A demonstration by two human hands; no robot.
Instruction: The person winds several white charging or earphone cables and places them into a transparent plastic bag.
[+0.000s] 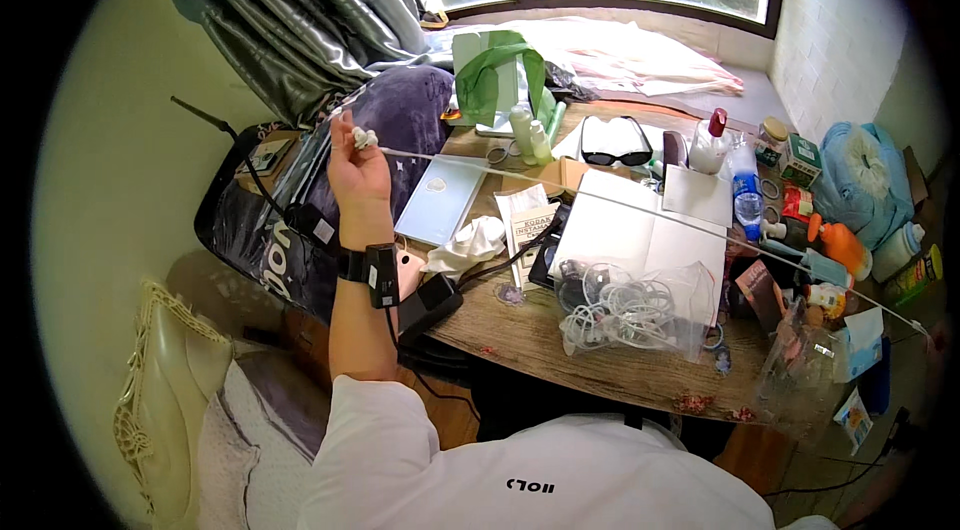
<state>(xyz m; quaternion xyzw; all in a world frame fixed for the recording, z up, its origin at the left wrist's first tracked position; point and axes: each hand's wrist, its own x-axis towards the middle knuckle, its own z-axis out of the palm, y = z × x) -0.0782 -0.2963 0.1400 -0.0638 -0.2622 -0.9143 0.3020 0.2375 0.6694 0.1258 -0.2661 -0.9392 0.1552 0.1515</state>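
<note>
My left hand [358, 170] is raised over the left side of the table, palm toward me. Its fingers are closed on one end of a white cable [560, 187], with a small white bunch [363, 138] at the fingertips. The cable runs taut across the table to the far right, where its thin white tip [917, 327] reaches the dark rim of the picture. What holds that end cannot be made out, and my right hand does not show. Below the cable lies a clear plastic bag [640, 315] of coiled white cables, partly over an open blank notebook [622, 235].
Sunglasses [615, 142], a light blue box [440, 198] and crumpled tissue [470, 247] lie on the wooden table [530, 335]. Bottles, including an orange one [842, 248], crowd its right side. A black phone-like device [430, 302] sits by my left forearm. A dark bag [290, 275] stands left.
</note>
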